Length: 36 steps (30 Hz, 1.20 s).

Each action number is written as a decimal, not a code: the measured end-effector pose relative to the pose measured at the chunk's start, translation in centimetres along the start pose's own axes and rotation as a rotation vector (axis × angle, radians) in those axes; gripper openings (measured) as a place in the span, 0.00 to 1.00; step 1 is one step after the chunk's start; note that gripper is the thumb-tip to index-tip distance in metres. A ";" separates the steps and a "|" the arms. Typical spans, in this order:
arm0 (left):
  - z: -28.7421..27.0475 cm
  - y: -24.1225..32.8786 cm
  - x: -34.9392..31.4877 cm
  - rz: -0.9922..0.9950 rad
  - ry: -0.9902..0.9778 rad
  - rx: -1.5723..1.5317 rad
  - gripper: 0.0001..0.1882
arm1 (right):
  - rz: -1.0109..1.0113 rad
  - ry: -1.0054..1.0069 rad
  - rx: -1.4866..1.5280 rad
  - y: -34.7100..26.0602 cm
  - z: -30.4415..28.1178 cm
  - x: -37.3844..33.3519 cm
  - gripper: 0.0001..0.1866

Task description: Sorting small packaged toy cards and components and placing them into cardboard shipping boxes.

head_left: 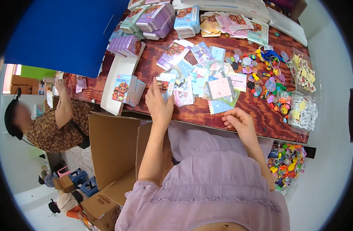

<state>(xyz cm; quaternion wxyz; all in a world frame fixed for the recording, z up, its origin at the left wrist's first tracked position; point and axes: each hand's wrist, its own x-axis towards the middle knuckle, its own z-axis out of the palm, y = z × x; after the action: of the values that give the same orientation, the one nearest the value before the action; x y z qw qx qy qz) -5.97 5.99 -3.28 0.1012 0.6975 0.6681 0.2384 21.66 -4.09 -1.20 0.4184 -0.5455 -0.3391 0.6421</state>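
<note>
A pale-blue printed box [166,87] lies aslant, far end seemingly open.

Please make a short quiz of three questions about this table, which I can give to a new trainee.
1. Which hand is on a blue box?
2. True or false: on the table, the trinkets lie to the left of the loose cards.
3. What colour is the tray at the left? A) black B) white C) green

Key:
1. The left hand.
2. False; they lie to the right.
3. B
</note>
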 end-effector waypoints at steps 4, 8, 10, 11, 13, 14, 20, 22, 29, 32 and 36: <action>-0.6 -0.6 0.3 0.090 0.024 0.071 0.44 | -0.026 -0.019 0.016 0.2 0.2 0.3 0.08; -0.3 -2.6 0.3 0.204 -0.055 0.163 0.43 | -0.032 -0.052 0.008 0.4 0.6 0.3 0.08; -1.1 -1.6 0.8 0.201 -0.071 0.071 0.43 | -0.047 -0.041 0.003 0.8 0.5 0.1 0.08; -1.4 -1.3 1.0 0.183 -0.081 -0.016 0.43 | -0.049 -0.028 0.007 0.8 0.5 0.1 0.08; -1.2 -2.2 0.7 0.154 -0.087 -0.025 0.44 | -0.065 -0.077 0.004 0.4 1.1 0.2 0.08; -1.0 -2.5 0.5 0.118 -0.084 0.026 0.44 | -0.065 -0.071 0.005 0.3 1.3 0.3 0.08; 0.1 -2.9 0.8 0.041 -0.095 0.019 0.44 | -0.094 -0.127 -0.058 0.2 2.4 0.5 0.08; 0.0 -3.4 1.0 0.028 -0.095 -0.013 0.43 | -0.107 -0.128 -0.062 0.4 2.6 0.2 0.08; -1.5 -3.2 2.6 0.017 -0.145 0.050 0.48 | -0.104 -0.132 -0.045 0.9 3.0 0.8 0.07; -1.8 -2.8 3.2 -0.096 -0.235 0.089 0.51 | -0.134 -0.206 -0.061 0.3 4.9 3.0 0.08; -2.1 -2.2 3.1 -0.070 -0.150 -0.003 0.48 | -0.400 -0.167 -0.346 -2.4 8.7 7.8 0.12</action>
<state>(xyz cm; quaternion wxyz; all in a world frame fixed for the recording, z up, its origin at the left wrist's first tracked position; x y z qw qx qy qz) -8.93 8.87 -1.83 0.1604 0.6894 0.6823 0.1828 13.11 4.15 -0.79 0.4084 -0.4762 -0.5779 0.5220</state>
